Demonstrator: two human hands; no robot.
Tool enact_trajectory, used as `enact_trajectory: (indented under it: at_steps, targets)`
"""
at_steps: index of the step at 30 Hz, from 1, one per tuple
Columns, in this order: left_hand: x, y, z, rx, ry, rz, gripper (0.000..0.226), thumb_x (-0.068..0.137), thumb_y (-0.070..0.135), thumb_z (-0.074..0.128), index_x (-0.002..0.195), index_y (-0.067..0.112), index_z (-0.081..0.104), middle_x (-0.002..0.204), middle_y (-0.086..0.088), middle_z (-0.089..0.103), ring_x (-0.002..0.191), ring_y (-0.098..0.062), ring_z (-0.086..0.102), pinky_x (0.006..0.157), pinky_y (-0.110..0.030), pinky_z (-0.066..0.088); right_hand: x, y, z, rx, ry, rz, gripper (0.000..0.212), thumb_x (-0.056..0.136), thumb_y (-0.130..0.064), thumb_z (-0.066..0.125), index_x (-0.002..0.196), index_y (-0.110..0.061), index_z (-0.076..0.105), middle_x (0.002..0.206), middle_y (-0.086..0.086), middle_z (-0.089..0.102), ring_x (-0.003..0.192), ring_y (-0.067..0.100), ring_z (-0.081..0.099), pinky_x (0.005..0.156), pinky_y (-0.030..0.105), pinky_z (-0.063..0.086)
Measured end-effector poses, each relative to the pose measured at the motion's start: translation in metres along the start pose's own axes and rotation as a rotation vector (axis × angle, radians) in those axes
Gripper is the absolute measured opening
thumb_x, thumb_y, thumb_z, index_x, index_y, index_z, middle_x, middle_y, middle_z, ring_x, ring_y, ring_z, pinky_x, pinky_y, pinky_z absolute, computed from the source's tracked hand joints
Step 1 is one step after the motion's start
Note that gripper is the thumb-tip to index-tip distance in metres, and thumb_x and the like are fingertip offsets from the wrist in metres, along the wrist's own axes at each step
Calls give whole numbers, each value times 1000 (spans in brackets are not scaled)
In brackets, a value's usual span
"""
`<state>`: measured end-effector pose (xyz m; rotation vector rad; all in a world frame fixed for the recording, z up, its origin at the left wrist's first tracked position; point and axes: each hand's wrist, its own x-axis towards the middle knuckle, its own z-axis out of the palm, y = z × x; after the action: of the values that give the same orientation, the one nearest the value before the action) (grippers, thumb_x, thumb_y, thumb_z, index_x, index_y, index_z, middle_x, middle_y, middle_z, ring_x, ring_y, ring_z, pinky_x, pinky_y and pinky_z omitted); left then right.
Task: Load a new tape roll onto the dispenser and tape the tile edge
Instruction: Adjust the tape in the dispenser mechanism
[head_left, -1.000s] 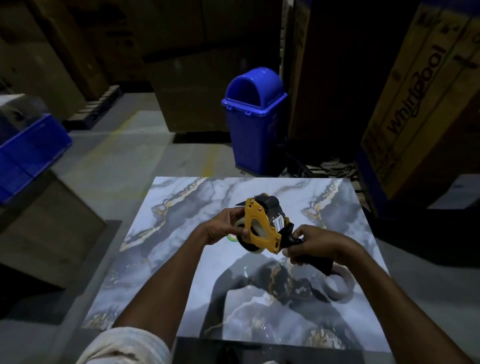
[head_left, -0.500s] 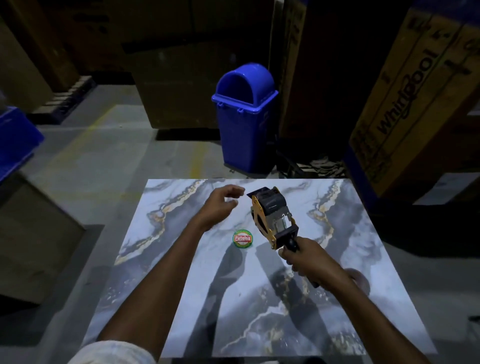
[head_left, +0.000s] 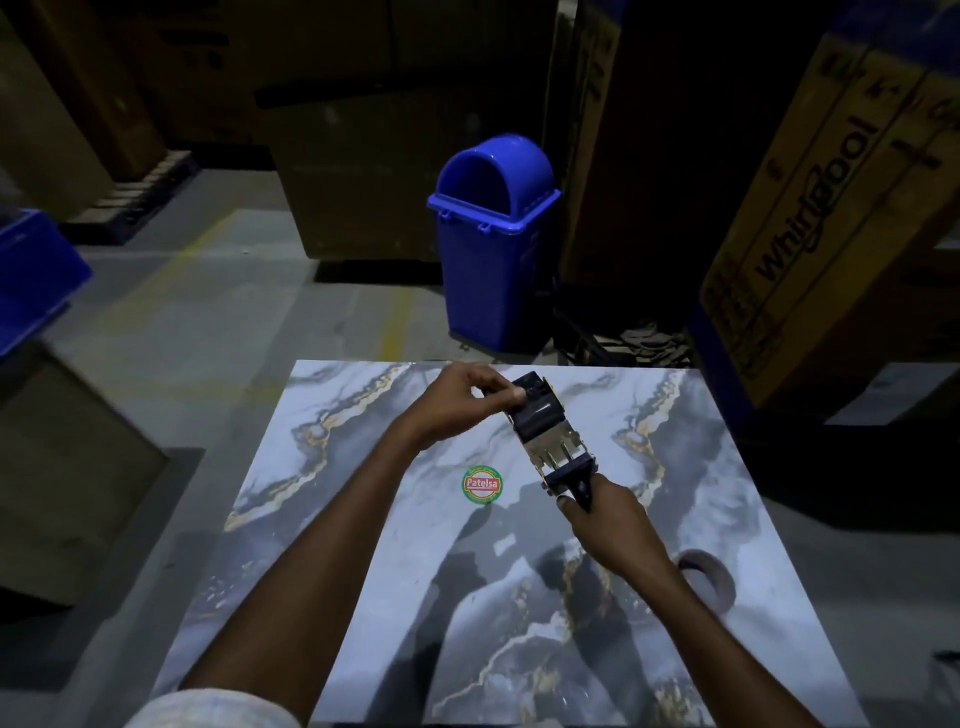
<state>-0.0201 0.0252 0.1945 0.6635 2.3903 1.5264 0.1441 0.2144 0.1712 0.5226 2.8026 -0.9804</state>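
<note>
- Dim warehouse floor (head_left: 218, 312) of grey concrete with faint yellow lines lies beyond the work surface, and tall cardboard boxes stand along the back.
- Just past the far edge of the marbled tile (head_left: 363, 571) stands a blue swing-lid bin (head_left: 493, 249).
- At the right, a leaning cardboard carton (head_left: 831, 218) bears the word "Whirlpool"; at the left edge, the corner of a blue crate (head_left: 31, 280) shows.
- The tile is grey-white with gold veining and lies flat, filling the lower middle of the view; a round green-and-red sticker (head_left: 482, 484) reading "Patelsa" sits near its centre.
- The tape dispenser (head_left: 550, 431) is held in the air above the far half of the tile, tilted, with its black head toward the far edge and its handle toward the person.
- The right hand (head_left: 605, 519) is clenched around the dispenser's black handle.
- The left hand (head_left: 457, 400) reaches in from the left, thumb and fingers pinched at the dispenser's black front end; whether they grip the tape end or only the dispenser's head cannot be told.
- A tape roll (head_left: 709, 577) lies flat on the tile near its right edge, just beside the right forearm and partly hidden by it.
- A pale rolled sleeve (head_left: 208, 709) shows at the bottom on the left arm.
</note>
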Motion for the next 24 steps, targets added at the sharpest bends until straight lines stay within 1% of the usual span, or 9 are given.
enact_trajectory:
  at_steps: [3, 5, 8, 10, 13, 15, 20, 22, 24]
  targets:
    - [2, 6, 4, 35, -13, 23, 16, 86, 34, 82, 91, 19, 83, 85, 6, 76, 77, -2, 65, 66, -16, 46, 3, 3, -3, -9, 3, -7, 15, 95, -31, 60, 95, -18, 53, 82, -4, 57, 77, 20, 53, 67, 27, 37]
    - [3, 10, 6, 56, 3, 36, 15, 85, 31, 83, 90, 16, 83, 82, 5, 77, 75, -4, 67, 66, -16, 49, 5, 4, -4, -10, 9, -7, 15, 95, -30, 60, 95, -18, 52, 82, -3, 56, 77, 20, 52, 68, 27, 36]
    - [7, 13, 8, 79, 48, 36, 15, 83, 28, 85, 88, 15, 83, 80, 4, 78, 75, -9, 70, 68, -24, 56, 9, 6, -4, -15, 9, -4, 16, 95, -31, 59, 96, -17, 53, 82, -3, 56, 77, 20, 52, 67, 27, 36]
    - [9, 15, 10, 111, 72, 31, 14, 83, 26, 85, 86, 13, 83, 79, 3, 78, 74, -11, 71, 68, -29, 57, 13, 7, -3, -13, 3, 7, 18, 95, -32, 60, 99, -15, 55, 83, -2, 58, 78, 20, 54, 67, 28, 37]
    - [11, 15, 11, 135, 94, 20, 13, 82, 24, 86, 83, 11, 82, 76, 2, 77, 69, -9, 70, 63, -26, 56, 18, 8, -1, 11, -11, 21, 20, 95, -32, 60, 103, -14, 58, 87, 0, 61, 79, 20, 57, 67, 27, 39]
    - [13, 16, 12, 176, 109, 21, 13, 82, 23, 86, 80, 11, 82, 74, 1, 76, 67, -11, 70, 61, -25, 55, 21, 9, 1, 22, -15, 19, 19, 94, -31, 61, 103, -14, 58, 90, 2, 64, 79, 21, 59, 69, 27, 41]
    - [17, 14, 14, 231, 122, -17, 13, 84, 21, 83, 78, 10, 79, 75, -2, 75, 71, -18, 72, 66, -36, 60, 25, 12, 6, 19, -13, 39, 24, 94, -32, 61, 106, -12, 58, 97, 5, 68, 85, 23, 62, 70, 27, 41]
    - [16, 10, 13, 179, 108, -37, 12, 87, 19, 80, 79, 11, 77, 75, -1, 75, 72, -15, 71, 66, -33, 59, 25, 14, 8, 40, -11, 40, 25, 93, -33, 62, 107, -12, 58, 97, 4, 68, 84, 22, 60, 70, 28, 42]
    - [15, 4, 13, 121, 77, -54, 12, 90, 17, 77, 79, 14, 75, 75, 3, 74, 69, -6, 67, 64, -22, 54, 24, 16, 10, 79, -13, 43, 26, 92, -34, 63, 106, -13, 57, 93, 2, 65, 83, 21, 58, 70, 29, 42]
